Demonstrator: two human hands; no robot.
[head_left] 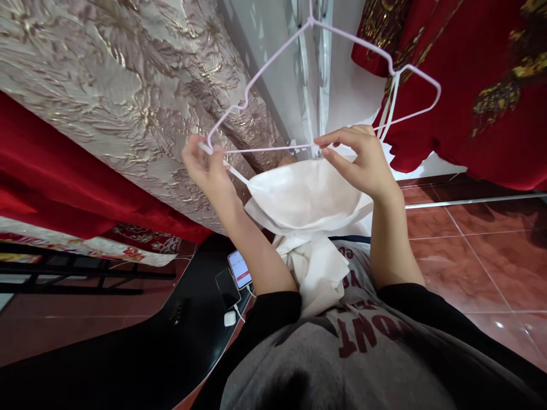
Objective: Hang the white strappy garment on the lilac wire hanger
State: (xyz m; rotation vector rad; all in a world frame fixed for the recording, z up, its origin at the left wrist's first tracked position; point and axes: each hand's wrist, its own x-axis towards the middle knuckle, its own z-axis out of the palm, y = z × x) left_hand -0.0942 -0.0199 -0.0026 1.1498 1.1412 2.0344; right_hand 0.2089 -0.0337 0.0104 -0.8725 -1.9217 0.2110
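A pale pink hanger (361, 41) hangs upright in front of me. One strap (390, 105) of a white garment (294, 193) is looped over its right arm. At the hanger's lower left corner, my left hand (207, 165) is closed with the garment's other white strap (237, 172) between its fingers. My right hand (361, 159) is in front of the lower bar, thumb and forefinger stretched out and apart, their tips close to the bar. The garment sags below the hanger, its lower part bunched against my shirt.
Textured pink-gold fabric (141, 114) and red cloth (85, 193) hang on the left. A red embellished garment (461, 85) hangs on the right. On the black surface (141, 336) lie a lit phone (239, 269), a dark phone (228, 287) and a small white case (229, 318). Red tiles (461, 262) cover the floor.
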